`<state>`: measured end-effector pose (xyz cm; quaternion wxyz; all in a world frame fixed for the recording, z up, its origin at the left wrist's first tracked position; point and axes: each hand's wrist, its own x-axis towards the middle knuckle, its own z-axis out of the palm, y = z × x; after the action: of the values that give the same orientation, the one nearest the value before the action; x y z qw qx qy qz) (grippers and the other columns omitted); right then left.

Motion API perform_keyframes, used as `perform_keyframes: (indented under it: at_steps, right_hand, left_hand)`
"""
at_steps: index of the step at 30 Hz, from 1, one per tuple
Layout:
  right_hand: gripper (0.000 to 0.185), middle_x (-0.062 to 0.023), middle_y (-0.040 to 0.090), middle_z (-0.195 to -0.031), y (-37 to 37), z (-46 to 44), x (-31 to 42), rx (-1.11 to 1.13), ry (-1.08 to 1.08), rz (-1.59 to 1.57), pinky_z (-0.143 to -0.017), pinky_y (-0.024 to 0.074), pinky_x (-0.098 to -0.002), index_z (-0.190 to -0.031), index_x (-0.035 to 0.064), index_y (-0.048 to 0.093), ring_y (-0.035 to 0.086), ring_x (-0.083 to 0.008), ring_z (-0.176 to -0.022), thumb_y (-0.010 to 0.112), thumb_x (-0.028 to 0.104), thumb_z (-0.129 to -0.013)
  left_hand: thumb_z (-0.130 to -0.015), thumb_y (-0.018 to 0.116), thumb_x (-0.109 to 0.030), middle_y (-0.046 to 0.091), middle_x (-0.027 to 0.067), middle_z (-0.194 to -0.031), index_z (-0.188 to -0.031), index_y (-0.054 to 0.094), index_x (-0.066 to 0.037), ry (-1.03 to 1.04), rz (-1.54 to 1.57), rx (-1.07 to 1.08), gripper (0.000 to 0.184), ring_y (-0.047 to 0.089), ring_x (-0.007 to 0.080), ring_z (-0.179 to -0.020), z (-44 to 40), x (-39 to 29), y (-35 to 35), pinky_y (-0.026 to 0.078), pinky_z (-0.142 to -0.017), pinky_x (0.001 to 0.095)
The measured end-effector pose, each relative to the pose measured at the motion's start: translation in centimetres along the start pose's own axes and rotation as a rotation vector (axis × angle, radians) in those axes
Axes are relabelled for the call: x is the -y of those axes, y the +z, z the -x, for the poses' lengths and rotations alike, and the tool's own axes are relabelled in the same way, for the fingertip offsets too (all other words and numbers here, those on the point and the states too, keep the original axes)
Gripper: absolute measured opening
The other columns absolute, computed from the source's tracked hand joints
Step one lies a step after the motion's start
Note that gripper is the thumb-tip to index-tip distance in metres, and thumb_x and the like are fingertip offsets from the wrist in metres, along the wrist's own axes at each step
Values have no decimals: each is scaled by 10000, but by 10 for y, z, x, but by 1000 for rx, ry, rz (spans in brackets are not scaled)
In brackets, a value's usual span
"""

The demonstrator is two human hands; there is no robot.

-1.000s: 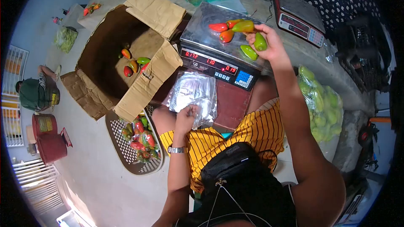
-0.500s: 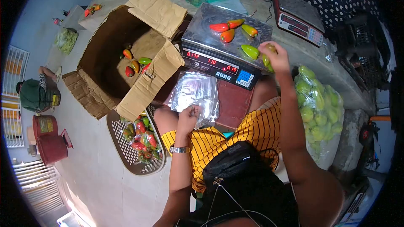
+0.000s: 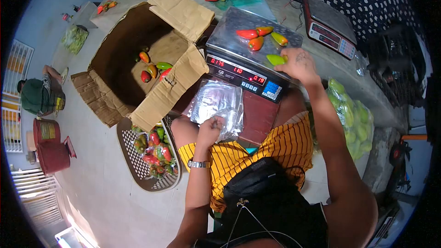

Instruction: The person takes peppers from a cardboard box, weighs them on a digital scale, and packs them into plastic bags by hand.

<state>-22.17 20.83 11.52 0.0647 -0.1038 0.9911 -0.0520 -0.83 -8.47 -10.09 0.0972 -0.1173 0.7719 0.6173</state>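
Note:
My right hand (image 3: pixel 299 65) is over the front right corner of the weighing scale (image 3: pixel 220 41), its fingers closed on the end of a green pepper (image 3: pixel 275 59). Any other pepper under that hand is hidden. Several red, orange and yellowish peppers (image 3: pixel 256 43) lie farther back on the metal pan. Red digits glow on the scale's display (image 3: pixel 236 70). Low in front of me, my left hand (image 3: pixel 211 130) pinches the edge of clear plastic bags (image 3: pixel 218 101), which lie over a dark red surface (image 3: pixel 259 115) between my knees.
To the left, an open cardboard box (image 3: pixel 177 7) holds several peppers. Below it is a plastic basket (image 3: pixel 131 160) of bagged peppers. A bag of green produce (image 3: pixel 351 115) stands at right, near a second scale (image 3: pixel 328 27). A person (image 3: pixel 39 94) crouches far left.
My right hand has shifted left and down to the green pepper on the pan, and the greenish peppers it held no longer show. My left hand stays on the plastic bags.

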Motion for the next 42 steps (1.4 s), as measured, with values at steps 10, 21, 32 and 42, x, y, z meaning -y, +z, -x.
perform_keyframes:
  at_steps: [10,21,32,42]
  right_hand:
    - [417,-99,697,-1165,33,-66,319,29,-497,-229,-900,568,-420,-1193,204,712,688,-262,-1086,791,384,-826]
    - [281,-97,737,-1020,59,-61,208,-463,-621,-760,-839,552,-343,-1098,106,721,711,-282,-931,782,259,-870]
    - [458,-219,627,-1106,79,-31,-16,-436,-42,-325,-908,514,-503,-1149,46,517,629,-415,-1064,735,292,-831]
    - [460,-190,577,-1205,79,-44,-1,-398,-248,-124,-985,465,-506,-1216,48,529,539,-377,-1199,699,230,-830]
  left_hand:
    - [-917,626,-58,715,106,-845,-1003,707,33,35,140,-33,149,633,127,-775,3,5,2,519,-735,284]
    - [-913,621,-43,690,44,-803,-1014,722,-3,58,-8,-12,149,583,96,-709,1,-9,1,495,-663,276]
    - [-925,604,-13,689,7,-837,-1042,727,-3,-6,16,23,170,562,73,-750,0,-10,1,468,-687,250]
    - [-946,612,5,669,-5,-857,-1034,717,15,-33,41,4,137,567,70,-804,-2,0,2,492,-769,255]
